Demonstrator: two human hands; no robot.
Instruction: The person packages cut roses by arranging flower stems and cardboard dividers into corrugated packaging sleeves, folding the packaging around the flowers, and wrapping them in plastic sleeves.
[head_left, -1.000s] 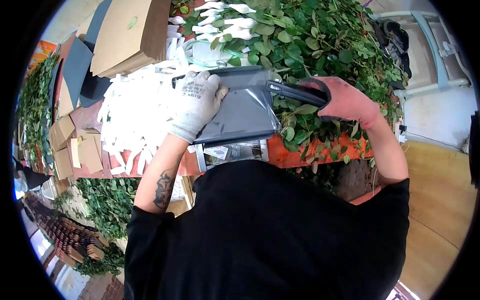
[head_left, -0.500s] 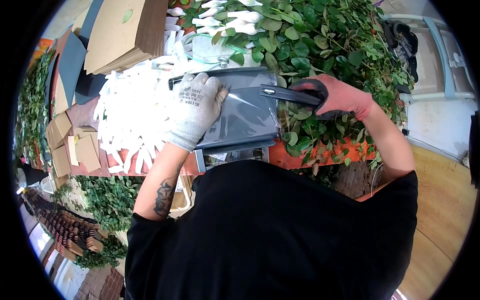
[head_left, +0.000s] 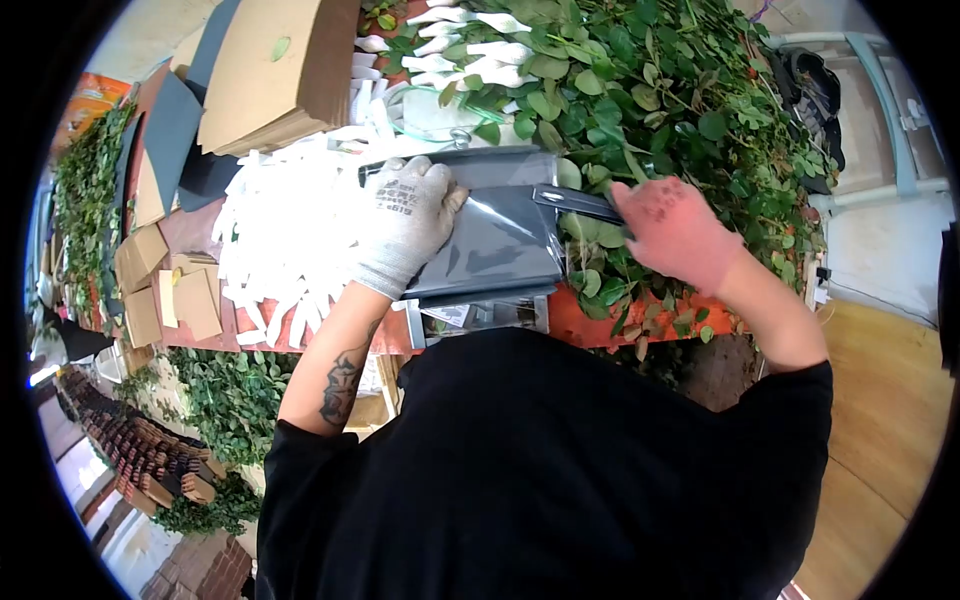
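Observation:
My left hand (head_left: 408, 222), in a pale grey knit glove, is closed over the left side of a dark grey plastic-covered wrap (head_left: 500, 240), its fingers bent onto the sheet. The wrap is folded, with glossy film on it; what lies inside is hidden. At its right edge my right hand (head_left: 680, 230), in a red glove, is closed around the handle end of a black stapler (head_left: 578, 202). The stapler's front end overlaps the wrap's right edge. Part of the handle is hidden by the fingers.
Leafy green stems (head_left: 660, 110) cover the table's right side. White netted flower heads (head_left: 490, 62) lie behind the wrap. A pile of white strips (head_left: 285, 230) is left of my left hand. Beyond it stands a stack of brown cardboard sheets (head_left: 265, 70). A metal-framed chair (head_left: 885, 120) stands at right.
The view has shifted slightly. My right hand has turned on the stapler, its back now facing up. My left hand stays on the wrap.

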